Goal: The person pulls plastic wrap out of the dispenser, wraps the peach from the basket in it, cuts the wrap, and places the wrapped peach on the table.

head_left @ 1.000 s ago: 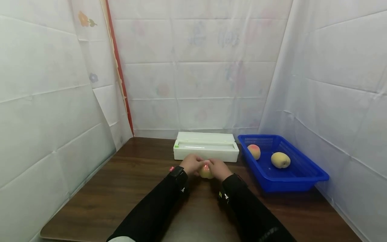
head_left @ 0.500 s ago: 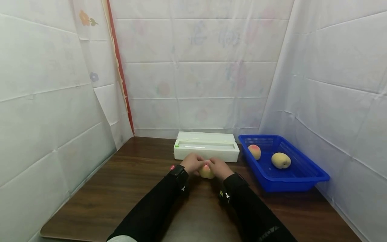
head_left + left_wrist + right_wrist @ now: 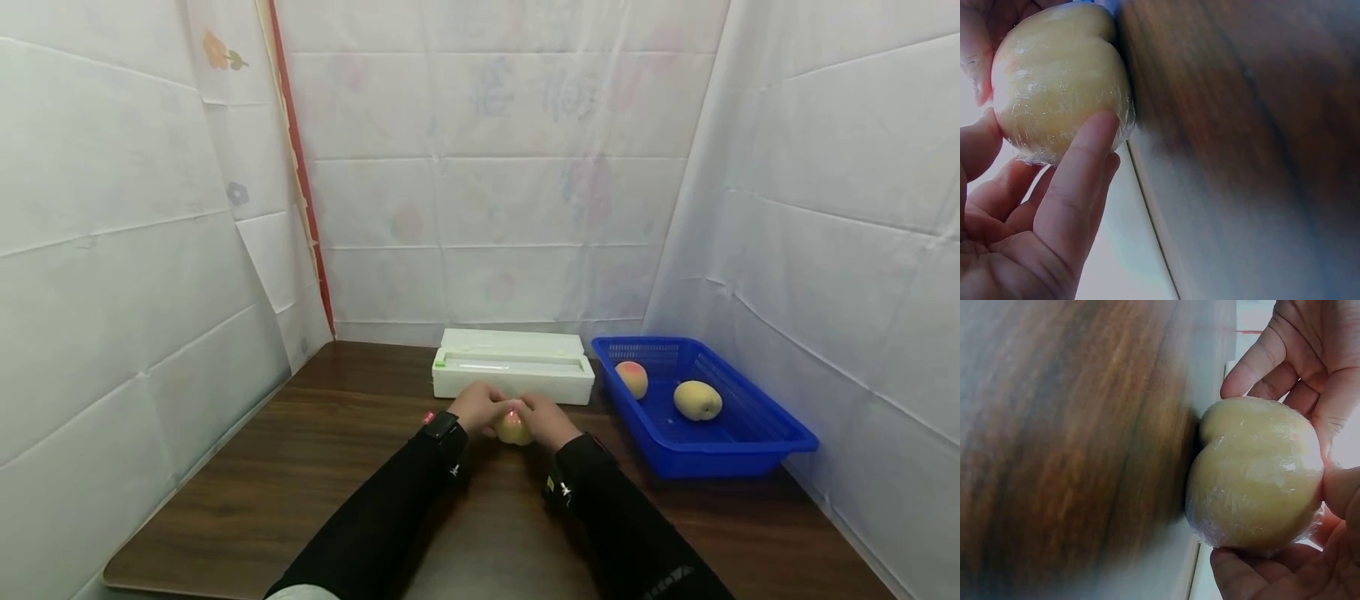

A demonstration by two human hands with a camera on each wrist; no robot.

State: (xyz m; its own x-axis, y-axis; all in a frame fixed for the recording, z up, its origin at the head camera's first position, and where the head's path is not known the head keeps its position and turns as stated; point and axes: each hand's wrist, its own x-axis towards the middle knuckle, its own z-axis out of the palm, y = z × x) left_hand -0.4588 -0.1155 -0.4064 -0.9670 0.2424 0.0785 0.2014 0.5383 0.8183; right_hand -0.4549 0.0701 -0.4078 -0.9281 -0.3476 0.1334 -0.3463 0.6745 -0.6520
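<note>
A yellow peach with a pink top [image 3: 513, 429] sits on the dark wooden table [image 3: 315, 467], between my two hands. Clear cling film covers it, wrinkled and shiny in both wrist views. My left hand [image 3: 476, 407] holds the peach from the left, and its fingers [image 3: 1079, 169] lie along the wrapped side. From the right, my right hand [image 3: 549, 421] holds it too, with a fingertip [image 3: 1232, 565] against the film at the lower side. Both thumbs meet near the pink top. The fingers behind the fruit are partly hidden in the head view.
Just beyond my hands lies a long white cling film box [image 3: 517, 387], its lid tilted back. To the right stands a blue plastic basket [image 3: 720, 462] holding a pink-and-yellow peach [image 3: 632, 379] and a yellow fruit [image 3: 697, 400]. White sheets [image 3: 495, 183] surround the table.
The hands stay around the peach with barely any movement. The view shifts very slightly; box, basket and fruit keep their places.
</note>
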